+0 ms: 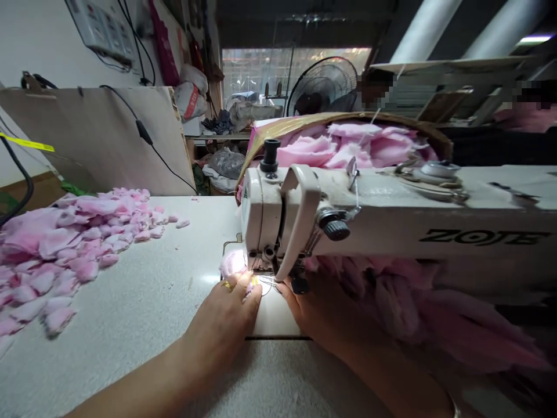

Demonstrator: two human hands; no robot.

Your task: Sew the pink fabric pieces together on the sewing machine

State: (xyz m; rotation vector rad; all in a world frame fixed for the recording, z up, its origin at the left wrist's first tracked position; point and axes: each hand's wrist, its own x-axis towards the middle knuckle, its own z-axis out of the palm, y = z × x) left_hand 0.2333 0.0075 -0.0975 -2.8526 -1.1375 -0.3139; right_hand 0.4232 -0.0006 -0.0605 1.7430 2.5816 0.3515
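Observation:
A white sewing machine (278, 217) stands in front of me, its lamp lighting the needle plate (267, 288). My left hand (228, 310), with a yellow ring, is closed at the left of the needle area. Its fingers press on a small pink fabric piece (234, 263), which bulges out beyond the fingertips. My right hand (324, 307) reaches in under the machine's arm from the right. One of its fingertips lies beside the needle plate; the other fingers are mostly hidden by the machine head and shadow. More pink fabric (404, 307) lies under the arm, behind that hand.
Many small pink fabric pieces (82, 244) are heaped on the left of the white table (152, 325). An upright board (100, 142) stands behind them. Behind the machine is a large container of pink fabric (348, 142). A fan (324, 87) and a person (531, 107) are further back.

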